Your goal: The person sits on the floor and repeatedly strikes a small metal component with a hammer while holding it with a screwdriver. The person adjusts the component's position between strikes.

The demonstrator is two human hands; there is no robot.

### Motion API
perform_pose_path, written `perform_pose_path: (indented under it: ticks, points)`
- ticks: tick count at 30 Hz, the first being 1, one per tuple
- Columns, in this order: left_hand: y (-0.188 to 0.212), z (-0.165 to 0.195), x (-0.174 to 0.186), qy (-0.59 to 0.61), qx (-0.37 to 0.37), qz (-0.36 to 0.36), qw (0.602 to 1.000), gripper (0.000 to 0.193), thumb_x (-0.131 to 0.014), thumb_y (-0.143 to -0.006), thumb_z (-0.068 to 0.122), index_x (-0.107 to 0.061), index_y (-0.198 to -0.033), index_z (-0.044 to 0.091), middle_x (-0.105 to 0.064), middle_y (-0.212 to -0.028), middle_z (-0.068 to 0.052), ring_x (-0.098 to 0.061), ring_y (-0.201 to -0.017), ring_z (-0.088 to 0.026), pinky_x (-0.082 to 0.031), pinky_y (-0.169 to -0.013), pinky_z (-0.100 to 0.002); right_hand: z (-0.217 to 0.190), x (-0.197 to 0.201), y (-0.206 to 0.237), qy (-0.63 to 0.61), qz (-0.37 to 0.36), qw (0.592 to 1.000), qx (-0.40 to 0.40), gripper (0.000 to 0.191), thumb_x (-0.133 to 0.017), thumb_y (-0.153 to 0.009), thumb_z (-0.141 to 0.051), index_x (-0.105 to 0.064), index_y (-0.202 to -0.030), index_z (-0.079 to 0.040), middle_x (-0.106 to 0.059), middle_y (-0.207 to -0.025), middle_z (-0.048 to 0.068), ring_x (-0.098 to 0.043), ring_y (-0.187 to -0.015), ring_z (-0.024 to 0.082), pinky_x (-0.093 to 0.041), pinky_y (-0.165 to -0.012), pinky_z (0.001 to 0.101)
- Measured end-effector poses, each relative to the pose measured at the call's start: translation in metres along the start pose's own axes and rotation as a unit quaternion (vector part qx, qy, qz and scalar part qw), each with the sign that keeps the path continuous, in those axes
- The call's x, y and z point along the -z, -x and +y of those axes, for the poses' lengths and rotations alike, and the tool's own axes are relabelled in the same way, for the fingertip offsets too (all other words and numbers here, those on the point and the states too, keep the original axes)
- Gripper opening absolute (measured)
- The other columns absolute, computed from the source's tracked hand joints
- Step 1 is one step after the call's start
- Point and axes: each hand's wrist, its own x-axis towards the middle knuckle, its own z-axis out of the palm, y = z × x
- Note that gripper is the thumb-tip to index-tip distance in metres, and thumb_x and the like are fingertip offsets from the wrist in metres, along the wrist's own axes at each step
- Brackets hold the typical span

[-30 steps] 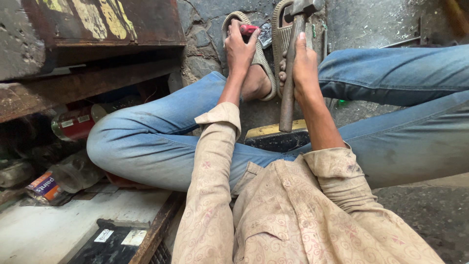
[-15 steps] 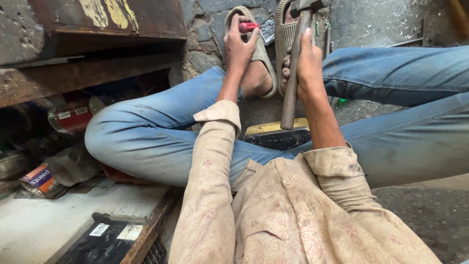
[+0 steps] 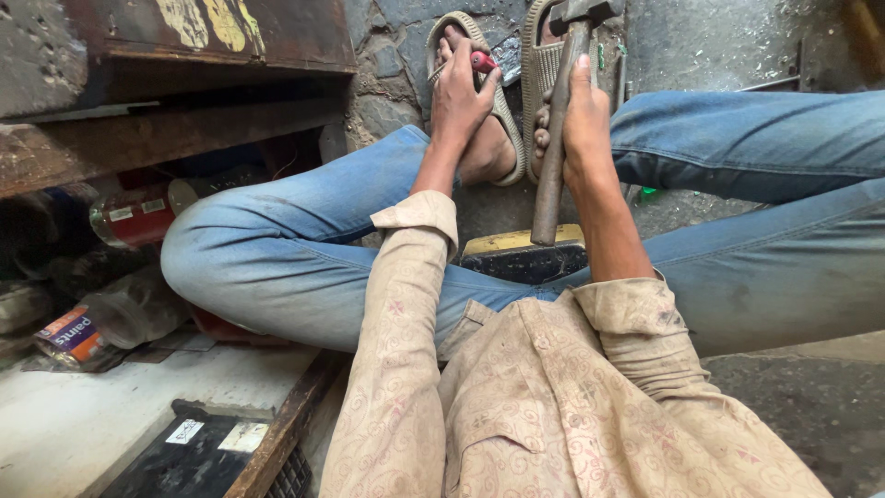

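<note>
My right hand grips the wooden handle of a hammer, whose metal head sits at the top of the view above my sandalled feet. My left hand is closed around a small red-handled tool, held between the two beige sandals. A small dark metal piece lies between the feet, right by the red tool's tip. I sit with both knees bent in blue jeans and wear a beige patterned shirt.
A rusty metal shelf stands at the left with a red can, a plastic bottle and a small paint tin beneath it. A black-and-yellow block lies under my legs. A dark flat box lies at the lower left.
The view has shifted slightly left and down. Both hands keep their grips; the hammer stays raised near the feet with little visible movement.
</note>
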Motion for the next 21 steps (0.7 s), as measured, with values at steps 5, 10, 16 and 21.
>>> perform_pose_path:
  ticks: [5,10,16,21]
  points:
    - [0.0006,0.0034,0.0019,0.057,0.084,-0.045,0.994,0.040,-0.076,-0.088,0.025,-0.055,-0.119,0.010,-0.070,-0.115,-0.028,-0.064,-0.118,-0.051,-0.050,-0.102,-0.055,0.0040,0.0032,-0.0049,-0.010,-0.011,1.000,0.021,0.069,-0.040,-0.102,-0.069,-0.056,-0.098,-0.002,-0.057,-0.066,0.005,-0.054,-0.046,0.014,-0.047,-0.042,0.0309]
    - [-0.0014,0.0009,-0.0002,-0.001,-0.021,0.017,1.000,0.042,-0.081,-0.086,0.020,-0.055,-0.116,0.007,-0.061,-0.123,-0.036,-0.046,-0.127,-0.061,-0.045,-0.103,-0.058,0.0074,0.0053,-0.0071,-0.003,-0.014,1.000,0.018,0.069,-0.040,-0.101,-0.069,-0.055,-0.098,-0.002,-0.056,-0.065,0.004,-0.053,-0.045,0.014,-0.046,-0.041,0.0312]
    - [-0.0013,-0.0032,-0.0031,-0.011,-0.005,-0.015,1.000,0.046,-0.080,-0.087,0.020,-0.052,-0.120,0.006,-0.048,-0.138,-0.041,-0.039,-0.136,-0.060,-0.042,-0.109,-0.059,0.0080,0.0064,-0.0093,-0.013,-0.021,0.999,0.026,0.069,-0.042,-0.103,-0.069,-0.055,-0.099,-0.001,-0.057,-0.067,0.005,-0.054,-0.047,0.015,-0.047,-0.043,0.0309]
    - [-0.0027,-0.0022,-0.0032,-0.035,-0.022,-0.017,0.999,0.051,-0.082,-0.084,0.019,-0.050,-0.122,0.006,-0.038,-0.144,-0.046,-0.038,-0.135,-0.061,-0.042,-0.108,-0.058,0.0074,0.0055,-0.0080,0.004,-0.007,1.000,0.019,0.067,-0.040,-0.102,-0.068,-0.055,-0.096,-0.003,-0.056,-0.065,0.004,-0.053,-0.044,0.014,-0.046,-0.040,0.0302]
